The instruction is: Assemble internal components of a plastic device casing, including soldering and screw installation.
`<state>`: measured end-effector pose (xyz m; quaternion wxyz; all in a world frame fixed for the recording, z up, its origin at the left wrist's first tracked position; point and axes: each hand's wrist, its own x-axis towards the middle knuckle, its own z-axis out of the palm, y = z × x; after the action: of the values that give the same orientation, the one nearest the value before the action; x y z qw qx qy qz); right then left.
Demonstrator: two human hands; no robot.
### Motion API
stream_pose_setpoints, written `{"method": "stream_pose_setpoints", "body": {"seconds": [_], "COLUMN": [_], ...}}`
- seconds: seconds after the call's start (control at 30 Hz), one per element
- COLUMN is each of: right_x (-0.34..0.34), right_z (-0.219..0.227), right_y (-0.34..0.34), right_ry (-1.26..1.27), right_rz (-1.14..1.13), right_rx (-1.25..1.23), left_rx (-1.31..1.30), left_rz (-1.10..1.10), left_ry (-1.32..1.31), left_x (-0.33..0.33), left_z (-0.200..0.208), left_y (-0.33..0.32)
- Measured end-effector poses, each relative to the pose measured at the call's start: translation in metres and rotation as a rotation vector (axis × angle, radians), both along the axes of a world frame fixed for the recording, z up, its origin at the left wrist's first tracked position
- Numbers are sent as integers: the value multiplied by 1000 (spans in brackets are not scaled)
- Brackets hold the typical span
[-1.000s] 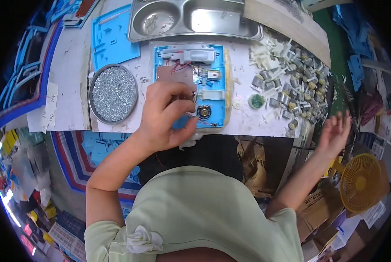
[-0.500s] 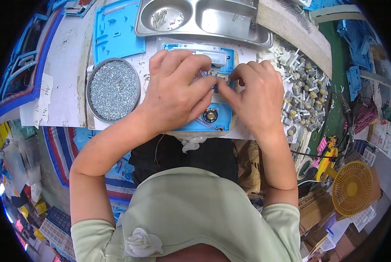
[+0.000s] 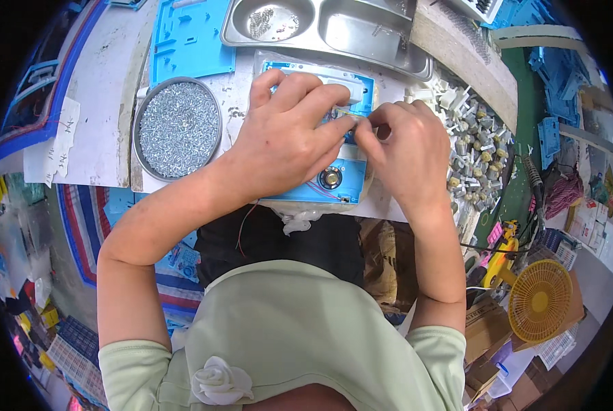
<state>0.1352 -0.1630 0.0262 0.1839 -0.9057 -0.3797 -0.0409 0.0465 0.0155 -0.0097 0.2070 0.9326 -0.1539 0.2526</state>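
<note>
My left hand (image 3: 286, 137) lies over a light blue plastic casing (image 3: 351, 186), its thumb and index finger pinched near the casing's middle. From the right my right hand (image 3: 410, 151) meets it there, thumb and fingertips pressed together. Whatever sits between the fingertips is too small and covered to make out. Inside the casing's near end is a round black speaker (image 3: 330, 178) with thin red wires beside it. A white part (image 3: 353, 88) fills the far end, partly under my left fingers. The casing rests on a clear plastic bag (image 3: 299, 220) at the table edge.
A round tin of small screws (image 3: 177, 129) stands left. Behind are a blue plastic panel (image 3: 190, 42) and a steel divided tray (image 3: 330, 42). Small motors with white parts (image 3: 481, 140) are heaped at right, beside a wooden board (image 3: 467, 65). A yellow fan (image 3: 540, 301) is lower right.
The view has shifted slightly. Both hands stay pinched together over the casing, with the fingertips slightly farther right relative to it.
</note>
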Motion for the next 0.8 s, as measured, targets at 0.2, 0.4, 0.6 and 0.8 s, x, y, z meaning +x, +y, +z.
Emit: {"method": "stream_pose_setpoints", "body": {"seconds": [0.2,0.4,0.6,0.8], "right_x": [13,12,21,45], "right_z": [7,10,15,-15], "right_y": [-5,5,7,-21], "right_ry": [641,-17,199,1023], "right_rz": [-232,133,133,-85], "right_rx": [51,-311,-292,151], "left_rx": [14,16,-10,-89], "left_rz": [-9,-20,-6,-25], "left_ry": [19,27,30,67], "left_x": [-1,0,-2,0], "left_z": [-3,-5,-8,-5], "left_y": [0,1,3,2]}}
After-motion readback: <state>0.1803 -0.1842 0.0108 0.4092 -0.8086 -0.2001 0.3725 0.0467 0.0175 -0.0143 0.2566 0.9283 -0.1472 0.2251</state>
